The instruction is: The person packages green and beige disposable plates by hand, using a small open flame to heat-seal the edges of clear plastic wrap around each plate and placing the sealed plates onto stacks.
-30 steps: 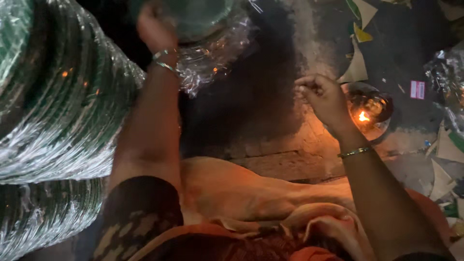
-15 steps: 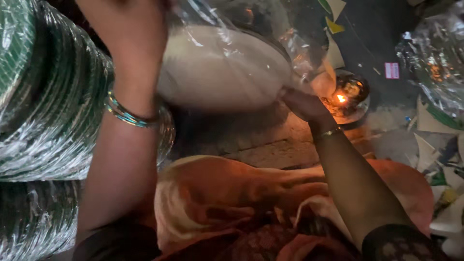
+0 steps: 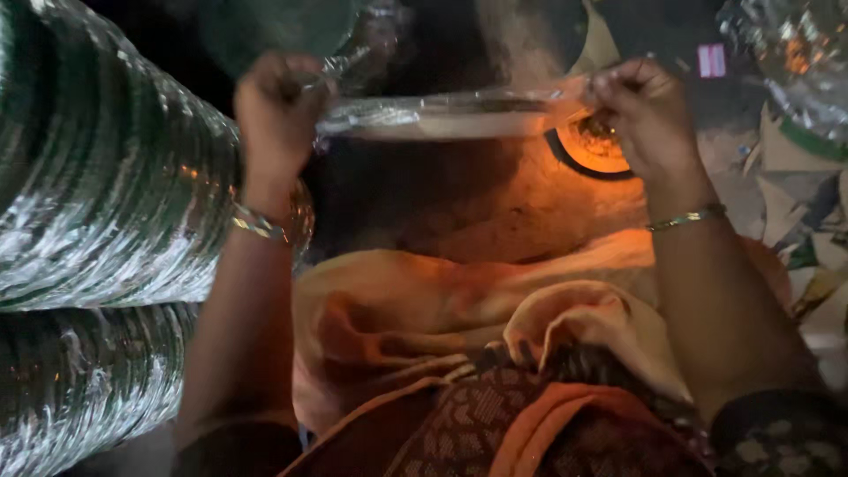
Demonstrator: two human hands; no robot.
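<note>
Overhead, I hold one plastic-wrapped stack of plates (image 3: 450, 119) edge-on: left hand (image 3: 278, 110) fisted on its wrap, right hand (image 3: 640, 110) pinching the far end. One lit lamp bowl (image 3: 594, 152) glows beneath. Two wrapped plate rolls (image 3: 97, 177) lie left.

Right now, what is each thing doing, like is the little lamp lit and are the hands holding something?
Left hand: closed on the plastic wrap's left end.
Right hand: pinching its right end.
Plastic wrap: stretched flat between the hands.
Small lamp: lit, glowing orange.
Wrapped green stacks: lying on their sides, sealed in shiny plastic.
Orange cloth: crumpled in lap.
</note>
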